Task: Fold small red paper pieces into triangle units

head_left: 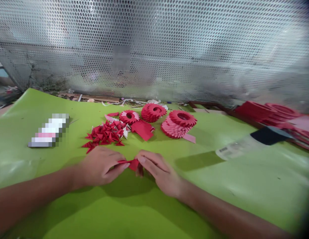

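Between my hands is a small piece of folded red paper (133, 164), pinched at both ends above the green sheet. My left hand (102, 166) grips its left end with thumb and fingers. On the other side, my right hand (156, 169) is closed on its right end. Just beyond my left hand lies a pile of folded red paper triangles (107, 132), with a few pink and white ones mixed in. A stack of flat red paper (143, 129) rests beside the pile.
Behind the pile stand a small red-and-pink paper ring (129, 116), a red ring (153, 112) and a taller pink-and-red ring (178, 124). A dark-capped bottle (246, 146) lies at right, near red paper stacks (266, 116). A blurred-out flat object (49, 131) lies left. Perforated metal (154, 49) rises behind.
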The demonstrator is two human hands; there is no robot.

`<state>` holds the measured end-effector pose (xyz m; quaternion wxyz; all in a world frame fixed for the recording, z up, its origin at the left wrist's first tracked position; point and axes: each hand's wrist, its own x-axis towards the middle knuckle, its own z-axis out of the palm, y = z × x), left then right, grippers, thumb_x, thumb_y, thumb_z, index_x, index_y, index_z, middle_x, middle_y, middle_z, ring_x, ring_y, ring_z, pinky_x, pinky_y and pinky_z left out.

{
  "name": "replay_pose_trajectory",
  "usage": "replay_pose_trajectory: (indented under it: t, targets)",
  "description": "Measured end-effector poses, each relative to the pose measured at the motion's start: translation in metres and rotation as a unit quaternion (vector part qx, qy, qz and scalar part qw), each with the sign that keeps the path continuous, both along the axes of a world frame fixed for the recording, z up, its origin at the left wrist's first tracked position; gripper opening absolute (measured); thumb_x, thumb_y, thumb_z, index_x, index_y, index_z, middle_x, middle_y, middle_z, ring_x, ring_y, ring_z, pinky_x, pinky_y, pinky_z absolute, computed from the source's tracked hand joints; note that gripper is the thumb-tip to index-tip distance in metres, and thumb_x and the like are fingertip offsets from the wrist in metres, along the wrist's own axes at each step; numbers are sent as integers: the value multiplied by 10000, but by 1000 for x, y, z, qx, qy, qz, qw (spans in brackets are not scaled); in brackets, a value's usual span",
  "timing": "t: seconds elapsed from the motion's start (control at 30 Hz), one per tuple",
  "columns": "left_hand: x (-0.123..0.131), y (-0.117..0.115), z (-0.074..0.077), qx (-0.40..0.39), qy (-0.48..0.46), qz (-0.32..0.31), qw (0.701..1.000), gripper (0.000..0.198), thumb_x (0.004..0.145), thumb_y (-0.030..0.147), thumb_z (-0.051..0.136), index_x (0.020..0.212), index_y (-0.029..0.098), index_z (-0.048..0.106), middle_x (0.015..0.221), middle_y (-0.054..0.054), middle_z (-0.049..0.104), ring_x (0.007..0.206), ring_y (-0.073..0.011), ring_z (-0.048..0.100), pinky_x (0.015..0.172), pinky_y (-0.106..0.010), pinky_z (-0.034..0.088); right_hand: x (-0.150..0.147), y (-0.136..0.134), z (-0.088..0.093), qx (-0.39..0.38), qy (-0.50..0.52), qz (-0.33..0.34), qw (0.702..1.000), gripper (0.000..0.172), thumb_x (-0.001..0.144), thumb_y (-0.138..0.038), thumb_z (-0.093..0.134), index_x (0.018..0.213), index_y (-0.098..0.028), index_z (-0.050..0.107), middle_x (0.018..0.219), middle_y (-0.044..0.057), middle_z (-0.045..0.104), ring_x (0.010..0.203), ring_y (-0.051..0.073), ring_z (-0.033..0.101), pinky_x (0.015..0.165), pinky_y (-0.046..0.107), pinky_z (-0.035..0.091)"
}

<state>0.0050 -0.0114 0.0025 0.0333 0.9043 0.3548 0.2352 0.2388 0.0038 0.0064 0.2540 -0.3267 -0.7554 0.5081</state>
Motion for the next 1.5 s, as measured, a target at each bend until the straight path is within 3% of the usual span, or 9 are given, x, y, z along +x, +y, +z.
replay_pose_trajectory:
  t: [0.27,0.57,0.67,0.87,1.5]
  targets:
    - [4,1,2,34,-39,-3,999,507,1063,301,361,723,177,716,538,0,638,433,-122,547,457,-223,347,-1,0,-1,-21,15,9,1000,551,1044,-634,403,813,-185,623,755,21,630,693,148,575,667,266,450]
    - [6,-2,3,67,-17,-22,997,492,1043,263,365,642,178,637,508,-3,605,424,-136,514,464,-265,297,-6,-2,0,47,-65,-14,997,429,1024,-529,496,800,-187,625,678,-9,571,598,126,494,550,244,363]
    - [6,-2,2,71,-26,-18,997,471,1034,254,380,649,177,641,512,-3,608,426,-136,517,461,-265,302,-5,-2,-2,62,-67,-25,995,459,1018,-546,501,757,-186,613,668,-6,573,597,127,495,550,249,358]
    - [3,1,-5,48,-64,3,997,468,1026,254,407,610,180,608,465,22,540,375,-103,440,406,-219,279,-1,2,-6,1,9,-19,1000,554,1049,-628,386,806,-190,624,741,20,633,679,154,585,656,278,457]
    - [3,1,-2,48,-59,-6,997,432,1027,251,422,701,168,692,529,-11,622,413,-119,521,440,-234,362,-2,2,-4,-10,-4,4,1000,565,1032,-655,408,817,-181,629,746,21,627,681,148,581,643,269,453]
